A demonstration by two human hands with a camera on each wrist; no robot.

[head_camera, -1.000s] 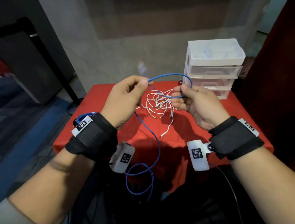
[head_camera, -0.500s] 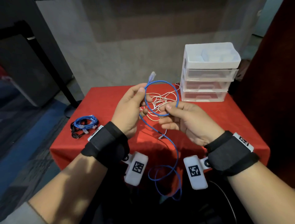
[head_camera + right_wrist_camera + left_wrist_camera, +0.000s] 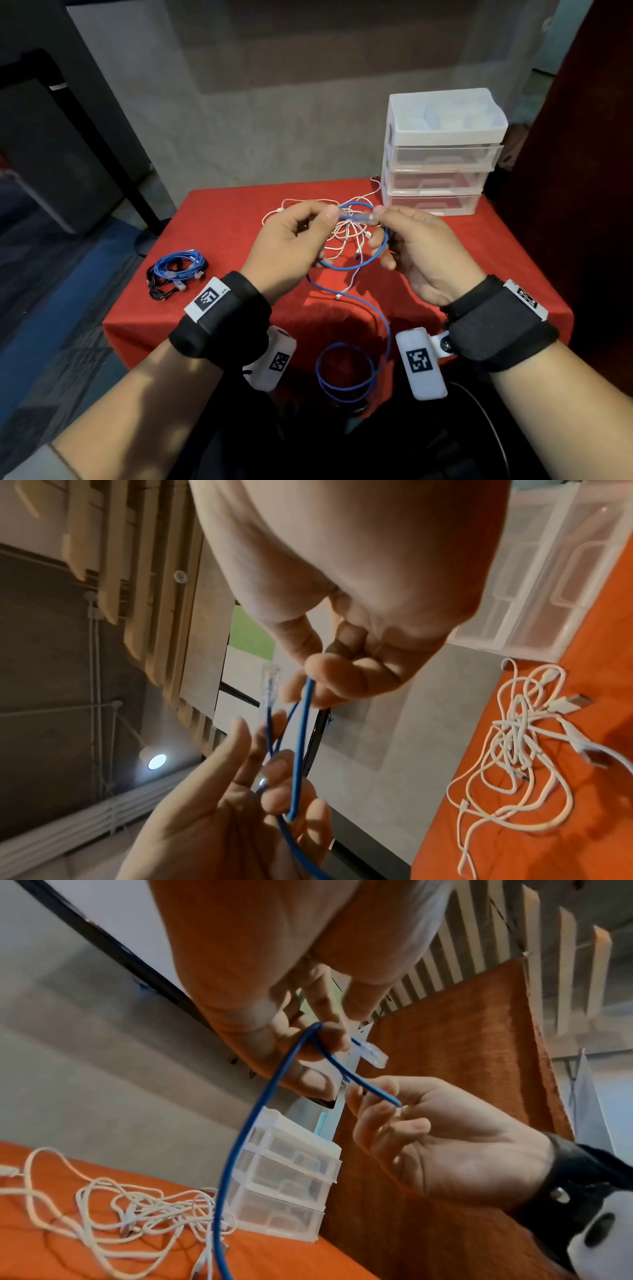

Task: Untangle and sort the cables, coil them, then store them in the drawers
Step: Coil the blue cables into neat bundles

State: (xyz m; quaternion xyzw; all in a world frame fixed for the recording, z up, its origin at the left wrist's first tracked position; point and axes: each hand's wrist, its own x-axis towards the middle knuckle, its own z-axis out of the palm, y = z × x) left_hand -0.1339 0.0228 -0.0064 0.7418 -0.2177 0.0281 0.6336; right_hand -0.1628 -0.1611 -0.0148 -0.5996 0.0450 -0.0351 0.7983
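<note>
Above the red table (image 3: 219, 219) both hands hold one blue network cable (image 3: 356, 268) bent into a small loop. My left hand (image 3: 322, 222) pinches it just behind its clear plug (image 3: 364, 217); the left wrist view shows the plug (image 3: 371, 1056) sticking out past the fingertips. My right hand (image 3: 380, 226) pinches the loop's other side between thumb and finger (image 3: 310, 680). The rest of the cable drops off the front edge in hanging coils (image 3: 346, 373). A tangle of white cables (image 3: 342, 236) lies on the table under the hands.
A clear plastic drawer unit (image 3: 442, 154) with three shut drawers stands at the table's back right. A coiled bundle of blue and black cables (image 3: 178, 270) lies at the left edge. A dark stand and floor are to the left.
The plug end has swung down from pointing up to lying between the two hands. The hands have drawn closer together and the loop has shrunk.
</note>
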